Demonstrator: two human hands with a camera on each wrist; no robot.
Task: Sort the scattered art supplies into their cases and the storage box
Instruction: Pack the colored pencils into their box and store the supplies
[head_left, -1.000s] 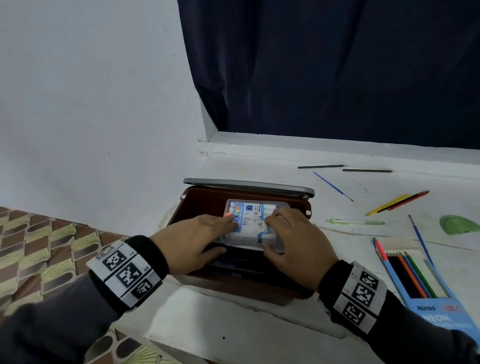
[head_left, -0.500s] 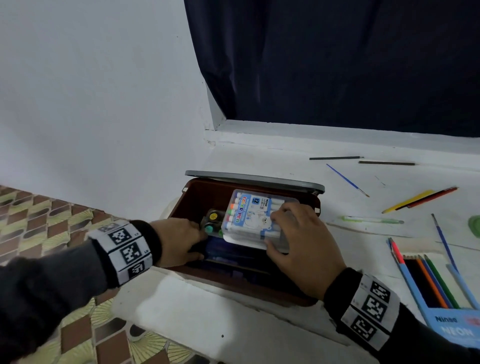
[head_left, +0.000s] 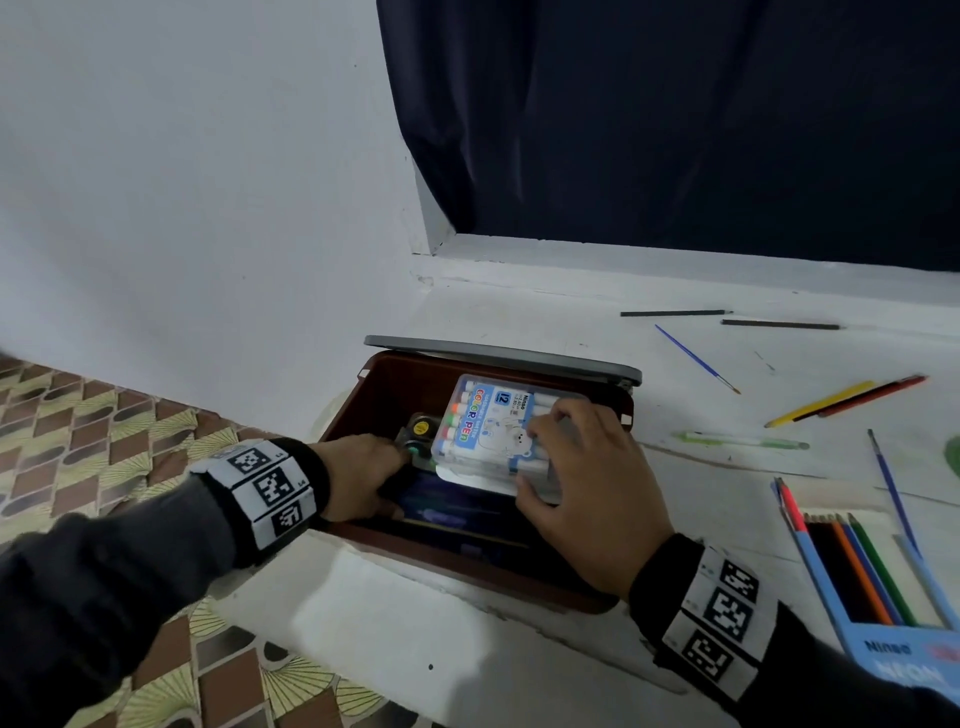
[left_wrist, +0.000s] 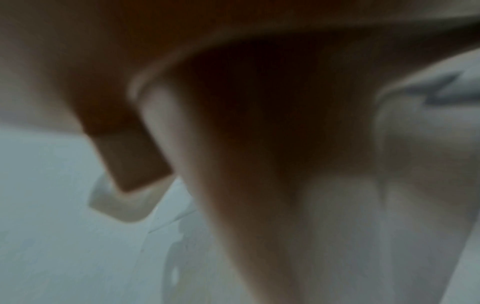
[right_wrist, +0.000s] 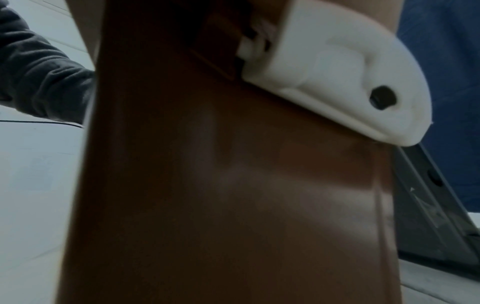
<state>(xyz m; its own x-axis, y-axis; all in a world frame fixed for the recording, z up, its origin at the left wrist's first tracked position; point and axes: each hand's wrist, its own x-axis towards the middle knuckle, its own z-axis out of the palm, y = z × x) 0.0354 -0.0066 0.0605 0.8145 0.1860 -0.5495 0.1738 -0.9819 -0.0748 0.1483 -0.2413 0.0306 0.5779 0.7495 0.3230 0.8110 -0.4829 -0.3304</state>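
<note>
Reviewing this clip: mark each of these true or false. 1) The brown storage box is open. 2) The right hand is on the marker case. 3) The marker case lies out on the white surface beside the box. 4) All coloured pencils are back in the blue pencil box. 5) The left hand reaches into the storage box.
1) True: the storage box is open, its grey lid behind it.
2) True: the right hand grips the marker case.
3) False: the case is inside the storage box.
4) False: a yellow pencil and other pencils lie loose outside the pencil box.
5) True: the left hand is inside the box's left end.
</note>
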